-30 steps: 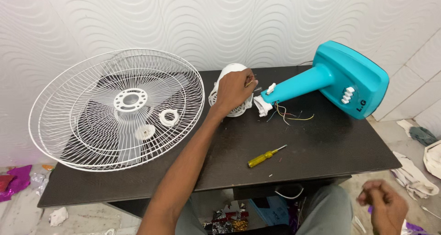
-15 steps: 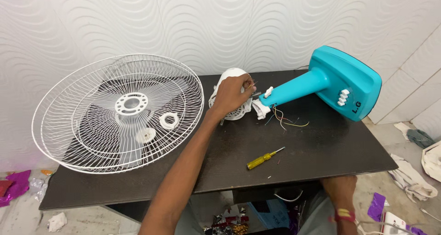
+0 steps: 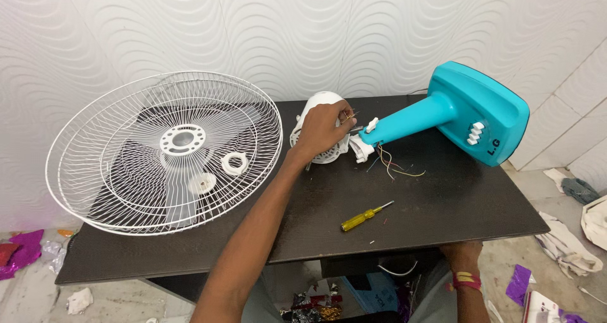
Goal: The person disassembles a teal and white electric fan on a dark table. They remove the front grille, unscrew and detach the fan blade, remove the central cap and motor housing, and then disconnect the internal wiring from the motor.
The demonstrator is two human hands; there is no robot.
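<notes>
I see my left hand [image 3: 320,130] curled over the white motor housing [image 3: 318,102], apparently pinching wire ends, while my right hand [image 3: 463,255] is mostly hidden below the table edge [image 3: 354,247].

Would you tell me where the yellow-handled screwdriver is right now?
In the head view, the yellow-handled screwdriver lies loose on the dark table, near its front edge, right of the left forearm and below the loose coloured wires.

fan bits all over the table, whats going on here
A person's left hand grips the white motor housing beside the teal fan stand, whose loose coloured wires trail out. The right hand is at the table edge, mostly hidden. A yellow screwdriver and white wire guards lie untouched.
</notes>
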